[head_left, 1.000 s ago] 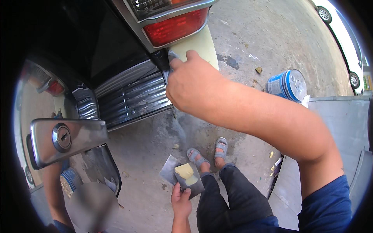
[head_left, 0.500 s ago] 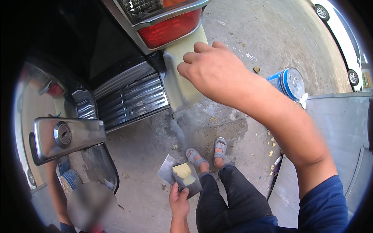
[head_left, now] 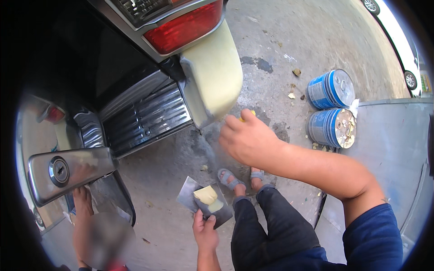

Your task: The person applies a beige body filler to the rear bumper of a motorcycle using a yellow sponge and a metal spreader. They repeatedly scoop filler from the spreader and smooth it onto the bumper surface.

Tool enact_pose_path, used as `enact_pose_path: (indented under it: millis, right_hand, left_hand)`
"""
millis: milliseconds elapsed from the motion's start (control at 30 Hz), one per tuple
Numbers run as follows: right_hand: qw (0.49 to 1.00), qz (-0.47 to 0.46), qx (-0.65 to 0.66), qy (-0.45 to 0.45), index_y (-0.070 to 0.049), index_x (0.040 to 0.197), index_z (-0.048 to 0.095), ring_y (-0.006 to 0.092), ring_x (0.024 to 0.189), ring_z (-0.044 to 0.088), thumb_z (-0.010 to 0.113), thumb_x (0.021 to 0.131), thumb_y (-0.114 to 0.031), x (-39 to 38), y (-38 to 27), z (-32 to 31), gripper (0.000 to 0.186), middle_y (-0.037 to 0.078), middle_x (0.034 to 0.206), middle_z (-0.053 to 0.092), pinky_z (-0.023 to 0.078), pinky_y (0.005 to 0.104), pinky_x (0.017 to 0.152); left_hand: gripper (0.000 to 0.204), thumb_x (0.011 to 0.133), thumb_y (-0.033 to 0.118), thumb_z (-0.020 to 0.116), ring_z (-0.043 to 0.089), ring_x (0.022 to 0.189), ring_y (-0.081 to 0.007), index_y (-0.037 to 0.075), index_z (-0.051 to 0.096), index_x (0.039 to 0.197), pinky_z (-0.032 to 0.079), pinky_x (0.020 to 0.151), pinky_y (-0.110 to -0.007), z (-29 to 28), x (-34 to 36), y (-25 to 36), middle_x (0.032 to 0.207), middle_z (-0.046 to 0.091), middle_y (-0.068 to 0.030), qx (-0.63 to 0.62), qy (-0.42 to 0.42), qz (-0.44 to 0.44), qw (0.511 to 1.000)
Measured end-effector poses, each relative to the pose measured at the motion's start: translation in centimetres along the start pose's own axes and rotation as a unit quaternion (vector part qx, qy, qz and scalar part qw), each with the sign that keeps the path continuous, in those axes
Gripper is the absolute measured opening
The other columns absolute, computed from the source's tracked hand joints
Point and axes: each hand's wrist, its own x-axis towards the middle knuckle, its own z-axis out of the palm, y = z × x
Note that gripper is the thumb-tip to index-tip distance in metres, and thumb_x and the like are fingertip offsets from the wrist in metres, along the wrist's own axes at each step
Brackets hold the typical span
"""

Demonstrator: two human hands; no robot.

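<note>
Legible lettering, numbers or signs: none. Surfaces with apparent print, 3 entries.

Item 1: upper pail [head_left: 322, 91], 1 piece, blue and white. Printed label on the curved side wall, pale areas on a blue ground; characters too small to make out.

Item 2: lower pail [head_left: 322, 127], 1 piece, just beside item 1. Label on the side wall, greyish-white and blue; fine print, likewise too small to make out.

Item 3: panel [head_left: 425, 83], 1 piece, yellow and green, at the far right edge beyond the white car [head_left: 398, 38]. Possible sign; markings blurred, content cannot be told.
</note>
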Motion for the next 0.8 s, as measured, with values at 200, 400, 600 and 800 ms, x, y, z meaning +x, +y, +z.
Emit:
enact_pose_path:
  millis: [200, 400, 600, 800]
  right_hand:
    - [0.903, 0.234, 0.204, 0.296, -0.006, 0.106, 0.066, 0.0264, 0.094, 0.059, 0.060, 0.078, -0.001, -4.3, 1.4, 2.4, 0.029, 0.006, 0.099, 0.066, 0.047, 0.0384, 0.077]
    - [0.828, 0.276, 0.256, 0.416, -0.003, 0.113, 0.064, 0.0311, 0.097, 0.061, 0.060, 0.074, 0.009, -2.0, 0.0, 6.3, 0.042, 0.012, 0.109, 0.066, 0.049, 0.0409, 0.085]
    - [0.828, 0.256, 0.297, 0.401, -0.005, 0.109, 0.067, 0.0298, 0.096, 0.061, 0.059, 0.073, 0.006, -1.0, -3.5, 7.8, 0.038, 0.009, 0.109, 0.067, 0.048, 0.0396, 0.086]
    - [0.844, 0.252, 0.298, 0.367, -0.009, 0.105, 0.069, 0.0241, 0.097, 0.060, 0.063, 0.076, -0.006, -6.7, -3.6, 5.8, 0.030, 0.002, 0.107, 0.067, 0.047, 0.0374, 0.082]
  left_hand:
    - [0.051, 0.085, -0.007, 0.050, 0.053, 0.121, -0.0202, -0.004, 0.048, 0.136, 0.038, 0.107, -0.035, 0.3, -0.1, 0.4, 0.131, 0.057, -0.0110, -0.014, -0.003, 0.017, 1.000]
    - [0.050, 0.084, -0.006, 0.050, 0.054, 0.120, -0.0200, -0.004, 0.049, 0.134, 0.038, 0.106, -0.035, 0.4, 0.1, 0.6, 0.130, 0.057, -0.0101, -0.012, -0.012, 0.029, 0.999]
    - [0.051, 0.084, -0.005, 0.050, 0.053, 0.120, -0.0207, -0.004, 0.049, 0.134, 0.038, 0.106, -0.035, 0.6, 0.1, 1.4, 0.130, 0.057, -0.0109, 0.030, -0.001, 0.025, 0.999]
    - [0.053, 0.085, -0.005, 0.050, 0.053, 0.123, -0.0226, -0.004, 0.045, 0.137, 0.038, 0.108, -0.037, 2.6, 0.8, 3.9, 0.132, 0.056, -0.0129, 0.019, -0.029, 0.037, 0.999]
